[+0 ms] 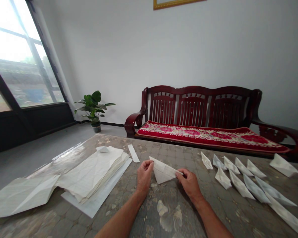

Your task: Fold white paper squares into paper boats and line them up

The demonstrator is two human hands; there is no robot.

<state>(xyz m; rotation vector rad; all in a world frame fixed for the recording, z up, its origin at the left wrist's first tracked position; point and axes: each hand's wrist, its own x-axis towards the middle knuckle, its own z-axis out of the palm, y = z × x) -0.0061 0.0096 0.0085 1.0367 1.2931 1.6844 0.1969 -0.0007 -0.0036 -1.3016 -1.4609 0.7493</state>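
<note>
A folded white paper [162,172], shaped like a paper hat with a long straight upper edge and pointed ends, is held just over the table. My left hand [144,173] pinches its left corner between thumb and fingers. At the other end, my right hand [188,181] grips the right corner the same way. To the right stand several folded paper boats [240,185] in two rough rows. A stack of paper sheets [96,175] lies to the left of my hands, and a narrow paper strip [133,153] rests beyond them.
The table [124,205] has a patterned grey-brown cover. Behind it stands a dark red wooden bench [192,104] with a red floral cushion [201,134]. A potted plant [95,109] is on the floor near the window [27,59]. A creased loose sheet [22,195] lies at the table's left.
</note>
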